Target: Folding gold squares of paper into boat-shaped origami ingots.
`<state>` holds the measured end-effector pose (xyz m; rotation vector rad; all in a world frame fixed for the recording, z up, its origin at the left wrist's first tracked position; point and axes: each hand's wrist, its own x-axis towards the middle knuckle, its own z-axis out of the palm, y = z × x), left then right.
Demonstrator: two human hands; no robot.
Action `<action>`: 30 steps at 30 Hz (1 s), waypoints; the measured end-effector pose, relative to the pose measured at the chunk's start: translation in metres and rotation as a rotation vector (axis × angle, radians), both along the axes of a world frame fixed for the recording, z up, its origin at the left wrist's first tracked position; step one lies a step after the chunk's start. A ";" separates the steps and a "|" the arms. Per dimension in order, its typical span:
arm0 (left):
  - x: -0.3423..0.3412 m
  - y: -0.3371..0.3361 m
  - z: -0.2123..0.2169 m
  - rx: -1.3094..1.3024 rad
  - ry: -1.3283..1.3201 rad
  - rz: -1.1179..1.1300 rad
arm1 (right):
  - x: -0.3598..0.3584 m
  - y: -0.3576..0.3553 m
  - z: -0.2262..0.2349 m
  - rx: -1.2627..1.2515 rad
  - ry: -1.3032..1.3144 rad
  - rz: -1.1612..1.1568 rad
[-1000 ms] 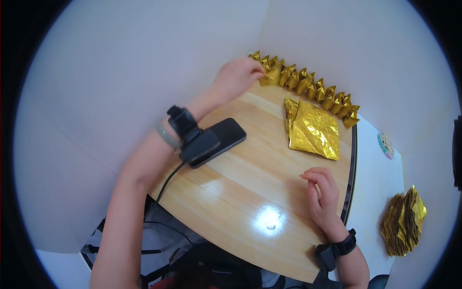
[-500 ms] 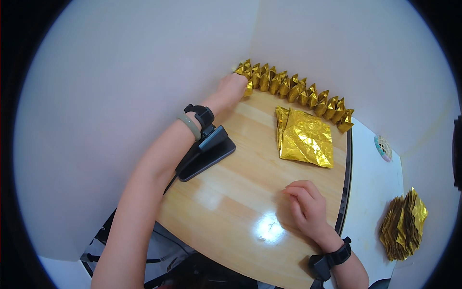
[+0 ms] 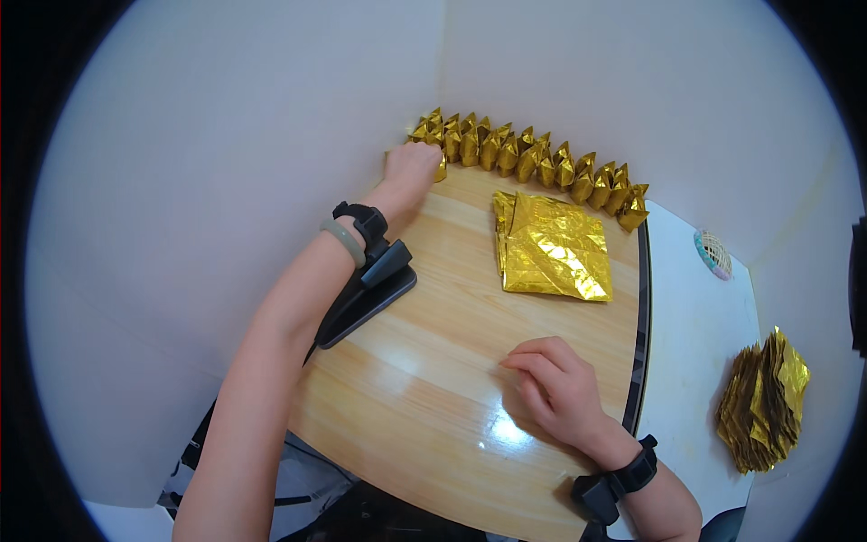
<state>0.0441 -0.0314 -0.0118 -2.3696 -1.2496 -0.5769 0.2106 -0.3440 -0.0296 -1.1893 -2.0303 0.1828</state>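
Observation:
At the far left of the table, my left hand (image 3: pixel 411 173) is closed at the end of a row of folded gold paper ingots (image 3: pixel 526 164). Gold foil peeks out on both sides of its knuckles, and the fingertips are hidden under the hand. My right hand (image 3: pixel 562 390) rests near the table's front right, its fingers curled together with nothing visible in them. Between the row and that hand lies a flat stack of gold foil paper sheets (image 3: pixel 560 248), creased and shiny.
Beside my left forearm sits a black stand-like device (image 3: pixel 372 303) with a cable. On the white surface to the right are a small woven round item (image 3: pixel 713 255) and a thick bundle of folded gold paper (image 3: pixel 763 406). Pale walls (image 3: pixel 271 108) close in behind and left of the wooden table (image 3: pixel 433 379).
My left hand has shifted slightly at the row's left end, and more gold foil shows on its left side. The whole view has turned a little; my right hand stays curled.

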 end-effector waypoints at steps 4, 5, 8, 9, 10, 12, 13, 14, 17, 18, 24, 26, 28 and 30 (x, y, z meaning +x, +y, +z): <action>0.021 -0.022 0.014 0.018 -0.028 -0.052 | -0.001 -0.001 0.001 -0.011 -0.031 -0.001; 0.029 -0.025 0.012 0.032 -0.129 -0.269 | -0.001 -0.001 0.001 -0.008 -0.030 -0.001; 0.063 -0.055 0.015 -0.162 -0.288 -0.506 | 0.002 -0.001 0.000 -0.003 -0.024 -0.004; 0.076 -0.064 0.017 -0.317 -0.316 -0.477 | 0.002 -0.002 0.000 -0.004 -0.021 -0.003; 0.087 -0.070 0.017 -0.472 -0.344 -0.442 | 0.001 -0.002 0.000 -0.006 -0.018 0.001; 0.115 -0.081 0.008 -0.516 -0.254 -0.456 | 0.003 -0.002 0.000 -0.009 -0.014 -0.006; 0.121 -0.085 0.004 -0.558 -0.159 -0.459 | 0.002 -0.002 0.001 -0.012 -0.004 -0.005; 0.125 -0.088 -0.002 -0.553 -0.159 -0.460 | 0.001 -0.002 0.002 -0.007 -0.005 -0.005; 0.134 -0.087 -0.014 -0.184 0.116 -0.304 | 0.001 -0.004 0.002 -0.038 0.018 0.003; 0.137 -0.083 -0.015 -0.348 0.100 -0.256 | 0.002 -0.004 0.000 -0.045 0.015 0.010; 0.139 -0.068 -0.040 -0.691 0.015 -0.202 | 0.002 -0.003 -0.002 -0.093 -0.004 0.046; 0.140 -0.066 -0.042 -0.683 0.013 -0.267 | 0.004 -0.005 -0.002 -0.104 -0.005 0.050; 0.142 -0.069 -0.040 -0.675 0.024 -0.276 | 0.005 -0.007 -0.002 -0.133 -0.033 0.072; 0.145 -0.070 -0.040 -0.671 0.046 -0.297 | 0.004 -0.005 -0.004 -0.085 -0.024 0.055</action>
